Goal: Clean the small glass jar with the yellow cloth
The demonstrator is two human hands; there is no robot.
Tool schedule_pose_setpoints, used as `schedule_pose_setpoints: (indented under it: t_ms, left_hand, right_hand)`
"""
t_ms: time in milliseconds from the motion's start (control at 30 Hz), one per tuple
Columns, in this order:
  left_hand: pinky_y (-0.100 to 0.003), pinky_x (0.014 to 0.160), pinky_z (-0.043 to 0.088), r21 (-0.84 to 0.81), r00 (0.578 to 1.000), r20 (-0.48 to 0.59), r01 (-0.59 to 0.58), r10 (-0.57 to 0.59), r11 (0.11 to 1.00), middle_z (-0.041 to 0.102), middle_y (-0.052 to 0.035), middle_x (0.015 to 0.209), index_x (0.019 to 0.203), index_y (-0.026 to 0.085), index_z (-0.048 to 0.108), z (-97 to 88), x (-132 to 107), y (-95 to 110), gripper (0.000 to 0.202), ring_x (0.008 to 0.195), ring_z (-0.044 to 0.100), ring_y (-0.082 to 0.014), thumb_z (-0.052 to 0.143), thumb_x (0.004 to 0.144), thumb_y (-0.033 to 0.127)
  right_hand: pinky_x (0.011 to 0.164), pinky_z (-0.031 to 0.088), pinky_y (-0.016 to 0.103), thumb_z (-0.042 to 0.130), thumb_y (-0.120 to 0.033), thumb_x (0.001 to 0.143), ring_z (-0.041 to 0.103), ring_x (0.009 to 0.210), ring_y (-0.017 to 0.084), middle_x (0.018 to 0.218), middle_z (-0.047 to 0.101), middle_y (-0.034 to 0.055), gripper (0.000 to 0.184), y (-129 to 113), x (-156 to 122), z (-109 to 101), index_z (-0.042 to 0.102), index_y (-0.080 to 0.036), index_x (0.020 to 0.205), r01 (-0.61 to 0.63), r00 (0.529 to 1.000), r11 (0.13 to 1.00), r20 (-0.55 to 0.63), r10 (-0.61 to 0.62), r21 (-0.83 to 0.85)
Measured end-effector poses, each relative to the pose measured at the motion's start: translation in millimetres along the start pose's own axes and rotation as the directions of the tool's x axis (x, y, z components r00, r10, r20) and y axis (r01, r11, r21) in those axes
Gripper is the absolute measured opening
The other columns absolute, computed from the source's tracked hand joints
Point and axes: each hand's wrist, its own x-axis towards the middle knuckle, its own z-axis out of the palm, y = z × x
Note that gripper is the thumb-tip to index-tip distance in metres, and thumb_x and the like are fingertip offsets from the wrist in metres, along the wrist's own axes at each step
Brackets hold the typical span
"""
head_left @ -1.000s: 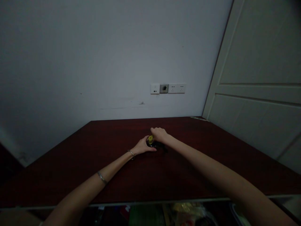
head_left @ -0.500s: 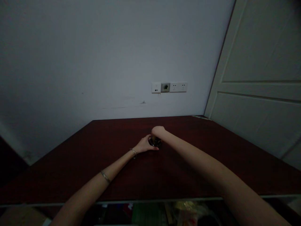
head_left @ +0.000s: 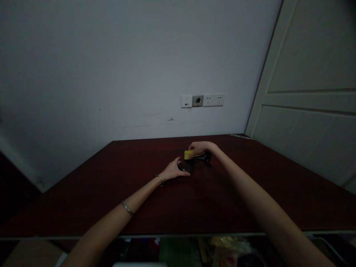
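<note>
**Slip risk at a one-sided hold**

I'm seeing the left hand point(head_left: 171, 170) clasping the left side of a dark round pan point(head_left: 185, 168) on the bench point(head_left: 167, 211), while the right hand point(head_left: 199, 148) is pinching a yellow block point(head_left: 187, 154) above its handle point(head_left: 206, 158). I'm judging that a knock there could be twisting the pan loose. I'm reading no brands; white marks on a red item point(head_left: 154, 243) below are looking too blurred

The block point(head_left: 187, 154) is yellow, the handled vessel point(head_left: 185, 167) black, the tabletop point(head_left: 155, 211) dark reddish brown, the wall point(head_left: 139, 66) bluish grey with dark scuffs, the double socket point(head_left: 213, 100) white.
</note>
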Motion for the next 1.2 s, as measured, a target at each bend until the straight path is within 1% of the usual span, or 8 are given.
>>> schedule_pose_setpoints:
  t_ms: [67, 233, 367, 400, 633, 867, 1067, 1200]
  left_hand:
    - [-0.038, 0.099, 0.036, 0.016, 1.0, 0.006, 0.011, -0.011, 1.0, 0.051, -0.0165, 0.125, 0.132, 0.012, 0.032, 1.1, 0, -1, 0.108, 0.116, 0.048, -0.0286, 0.082, 0.041, 0.04]
    - [-0.036, 0.101, 0.035, 0.056, 1.0, -0.006, -0.001, 0.001, 0.998, 0.05, -0.0165, 0.127, 0.134, 0.011, 0.028, 0.8, -2, -1, 0.111, 0.117, 0.047, -0.0278, 0.08, 0.042, 0.044]
    - [-0.036, 0.099, 0.037, 0.09, 1.0, -0.001, 0.001, 0.0, 0.996, 0.054, -0.0153, 0.122, 0.135, 0.011, 0.028, -0.4, -3, 1, 0.11, 0.115, 0.05, -0.0274, 0.079, 0.043, 0.045]
    - [-0.036, 0.099, 0.037, 0.097, 1.0, -0.003, 0.002, -0.001, 0.995, 0.055, -0.0152, 0.122, 0.135, 0.011, 0.028, -0.2, -3, 1, 0.111, 0.114, 0.05, -0.0274, 0.079, 0.043, 0.045]
    - [-0.038, 0.099, 0.036, 0.099, 1.0, -0.008, -0.016, 0.017, 0.995, 0.054, -0.0165, 0.122, 0.133, 0.01, 0.028, 2.9, -1, 0, 0.109, 0.115, 0.049, -0.0286, 0.079, 0.044, 0.045]
    - [-0.036, 0.094, 0.04, 0.098, 0.988, 0.01, -0.151, 0.151, 0.984, 0.059, -0.0111, 0.115, 0.123, 0.014, 0.04, 2.1, -1, 2, 0.089, 0.107, 0.055, -0.0256, 0.078, 0.048, 0.044]
    - [-0.036, 0.095, 0.039, 0.164, 0.991, -0.032, -0.121, 0.128, 0.979, 0.056, -0.012, 0.118, 0.121, 0.014, 0.043, 1.8, -1, 4, 0.089, 0.109, 0.052, -0.0269, 0.078, 0.046, 0.046]
    - [-0.036, 0.093, 0.04, 0.181, 0.994, -0.032, -0.098, 0.105, 0.979, 0.055, -0.0121, 0.119, 0.122, 0.015, 0.042, 0.4, -1, 5, 0.091, 0.109, 0.052, -0.0273, 0.078, 0.046, 0.047]
  right_hand:
    - [0.051, 0.041, 0.021, 0.062, -0.042, 0.066, 0.056, 0.06, 0.013, 0.077, 0.065, 0.0049, 0.038, 19, -9, 0, 0.065, -0.013, 0.09, 0.114, 0.976, 0.988, -0.198, -0.091, 0.106]
    - [0.057, 0.043, 0.023, 0.057, -0.035, 0.07, 0.058, 0.067, 0.014, 0.083, 0.065, 0.0044, 0.035, 49, -11, 26, 0.062, -0.013, 0.097, 0.225, 0.859, 0.909, -0.511, -0.015, 0.351]
    - [0.08, 0.045, 0.029, 0.059, -0.019, 0.064, 0.059, 0.088, 0.019, 0.098, 0.064, 0.0072, 0.032, 56, 5, 56, 0.064, -0.013, 0.095, 0.307, 0.707, 0.899, -0.707, 0.005, 0.313]
    - [0.083, 0.044, 0.03, 0.057, -0.016, 0.065, 0.059, 0.09, 0.019, 0.1, 0.065, 0.0072, 0.032, 55, 8, 62, 0.064, -0.013, 0.096, 0.33, 0.693, 0.895, -0.72, -0.015, 0.299]
    - [0.091, 0.042, 0.031, 0.045, -0.003, 0.064, 0.059, 0.101, 0.018, 0.108, 0.064, 0.0057, 0.048, 29, 9, 71, 0.061, -0.017, 0.107, 0.489, 0.663, 0.867, -0.689, -0.293, 0.101]
    - [0.094, 0.041, 0.031, 0.044, -0.002, 0.07, 0.055, 0.109, 0.018, 0.114, 0.062, 0.0077, 0.046, 3, 0, 72, 0.059, -0.018, 0.111, 0.559, 0.641, 0.814, -0.542, -0.543, -0.155]
    - [0.092, 0.041, 0.03, 0.046, -0.002, 0.071, 0.054, 0.111, 0.02, 0.116, 0.061, 0.0092, 0.044, -5, -2, 76, 0.061, -0.019, 0.109, 0.53, 0.659, 0.786, -0.428, -0.618, -0.319]
    - [0.092, 0.041, 0.03, 0.046, -0.003, 0.071, 0.054, 0.11, 0.02, 0.116, 0.06, 0.0099, 0.043, -6, -2, 74, 0.061, -0.018, 0.108, 0.507, 0.68, 0.792, -0.407, -0.61, -0.34]
